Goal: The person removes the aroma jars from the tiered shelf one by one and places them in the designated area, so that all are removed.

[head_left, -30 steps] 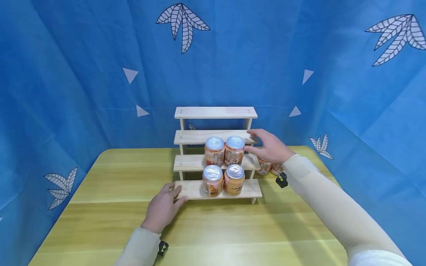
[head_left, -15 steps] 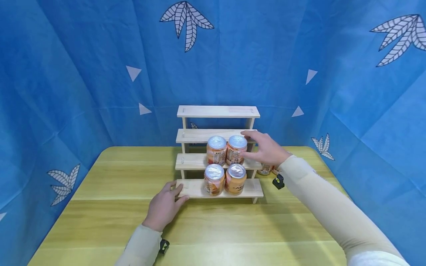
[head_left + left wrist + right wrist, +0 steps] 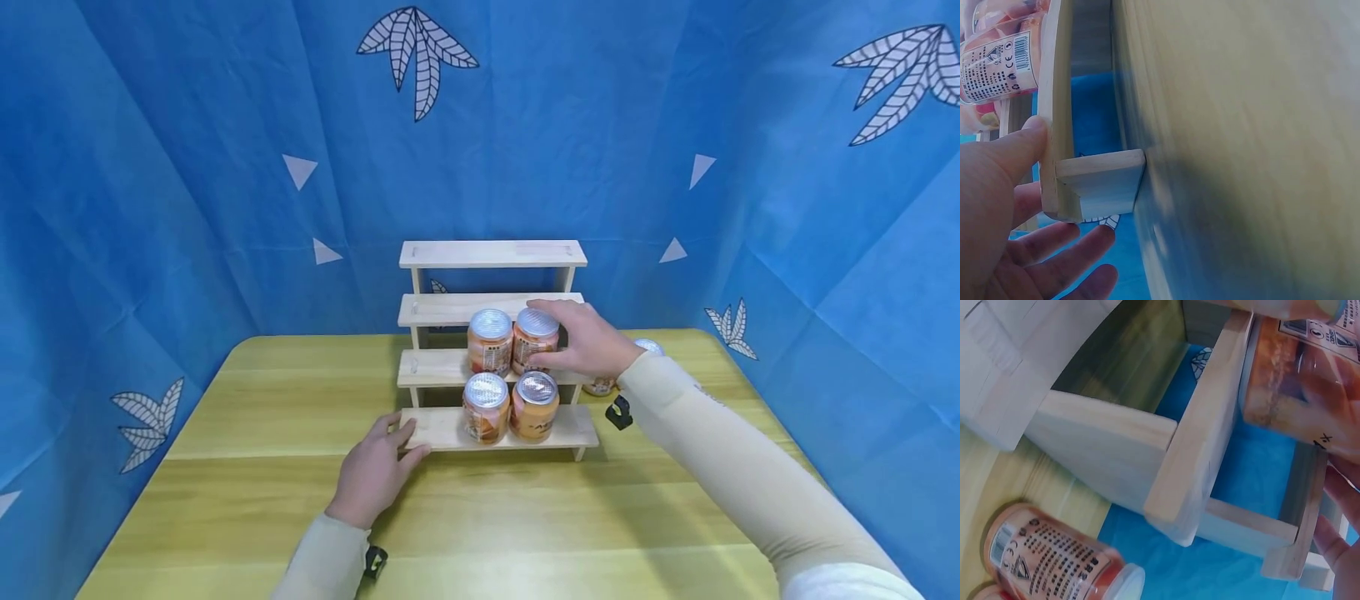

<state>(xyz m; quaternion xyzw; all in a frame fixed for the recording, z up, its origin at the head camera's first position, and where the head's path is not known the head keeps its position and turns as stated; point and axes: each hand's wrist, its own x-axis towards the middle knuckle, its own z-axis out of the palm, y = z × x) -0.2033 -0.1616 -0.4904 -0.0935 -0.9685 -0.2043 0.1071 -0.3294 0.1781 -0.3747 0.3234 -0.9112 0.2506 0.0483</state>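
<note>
A pale wooden stepped shelf (image 3: 450, 310) with several tiers stands on the yellow table (image 3: 247, 400). Two orange cans with silver tops (image 3: 486, 407) stand on its lowest tier and two more on the tier above. My right hand (image 3: 573, 340) grips the right can of that upper pair (image 3: 534, 330), fingers over its top and side; the right wrist view shows this can (image 3: 1291, 375) up close with my fingertips (image 3: 1342, 506) against it. My left hand (image 3: 378, 467) rests at the left end of the lowest board, thumb (image 3: 1029, 140) on the board (image 3: 1059, 94), fingers straight.
Two more cans (image 3: 649, 345) are on the table right of the shelf, partly hidden behind my right forearm; one can (image 3: 1054, 557) lies on its side. Blue cloth walls (image 3: 150, 208) enclose the table on three sides. The two top tiers hold nothing.
My right hand moved left from the shelf's right edge onto the right can of the second tier and closed round it. The left hand stayed on the lowest board.
</note>
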